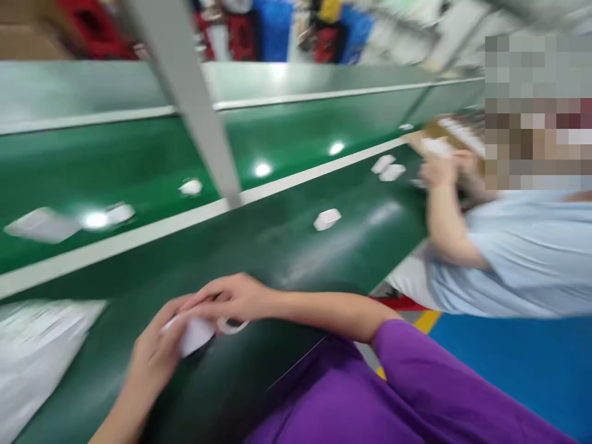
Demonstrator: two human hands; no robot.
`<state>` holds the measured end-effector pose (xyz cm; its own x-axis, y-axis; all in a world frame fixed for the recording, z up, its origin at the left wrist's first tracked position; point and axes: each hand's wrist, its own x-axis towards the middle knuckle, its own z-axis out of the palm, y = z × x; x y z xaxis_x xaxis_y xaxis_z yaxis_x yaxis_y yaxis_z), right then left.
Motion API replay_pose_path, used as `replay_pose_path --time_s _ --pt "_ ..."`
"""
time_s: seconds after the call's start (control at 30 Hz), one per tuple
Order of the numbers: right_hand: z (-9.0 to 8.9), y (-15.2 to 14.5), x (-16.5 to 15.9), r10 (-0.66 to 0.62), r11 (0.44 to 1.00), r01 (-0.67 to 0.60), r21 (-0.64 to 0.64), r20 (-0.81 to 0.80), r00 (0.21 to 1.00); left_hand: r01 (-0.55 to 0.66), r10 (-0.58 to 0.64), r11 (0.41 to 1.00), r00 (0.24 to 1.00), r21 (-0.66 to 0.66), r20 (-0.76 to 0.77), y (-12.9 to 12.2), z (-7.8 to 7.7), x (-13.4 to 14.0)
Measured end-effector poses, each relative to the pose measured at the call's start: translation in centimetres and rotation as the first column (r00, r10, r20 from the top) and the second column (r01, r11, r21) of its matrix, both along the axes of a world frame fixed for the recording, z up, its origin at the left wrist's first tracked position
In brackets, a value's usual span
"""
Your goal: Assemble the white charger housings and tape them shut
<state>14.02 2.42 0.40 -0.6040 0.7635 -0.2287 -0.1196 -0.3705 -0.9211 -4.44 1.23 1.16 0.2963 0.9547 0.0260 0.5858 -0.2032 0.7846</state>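
Observation:
My left hand (160,345) is closed around a small white piece (198,336) with a flat face, low in the head view over the green work surface. My right hand (235,297) reaches across from the right, its fingers bent and meeting the left fingers at the top of that piece. Under the right palm shows a white ring (234,327), which looks like a narrow roll and seems held in that hand. Motion blur hides the exact finger contacts.
A white plastic bag (41,357) lies at the left. White pieces (327,219) dot the dark green table, others (191,187) the brighter green belt behind its pale rail (287,179). A grey post (189,92) rises there. At right a co-worker in light blue (522,253) handles something white.

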Motion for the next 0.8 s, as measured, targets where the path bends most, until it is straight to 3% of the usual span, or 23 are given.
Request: replay_pose_path --time_s 0.1,0.27,0.4,0.6,0.8 --pt "0.1 -0.1 -0.1 -0.070 0.994 0.073 0.077 -0.049 0.996 -0.090 0.130 0.972 0.975 -0.216 0.179 -1.7 -0.6 -0.4" --pt "0.5 -0.1 -0.1 -0.052 0.995 0.051 0.091 0.002 0.999 -0.077 0.171 0.957 0.930 -0.281 0.326 -1.1 -0.8 -0.1" --pt "0.8 -0.5 -0.3 -0.057 0.993 0.052 0.104 0.046 0.997 -0.040 0.150 0.959 0.913 -0.282 0.379 -1.5 -0.9 -0.1" --pt "0.6 -0.6 -0.3 -0.067 0.988 0.058 0.141 0.057 0.996 -0.049 0.142 0.962 0.929 -0.267 0.342 -1.6 -1.4 -0.3" --pt "0.3 -1.0 -0.3 -0.079 0.972 0.065 0.226 0.056 0.995 -0.087 0.133 0.981 0.953 -0.173 0.271 -1.5 -0.8 -0.3"
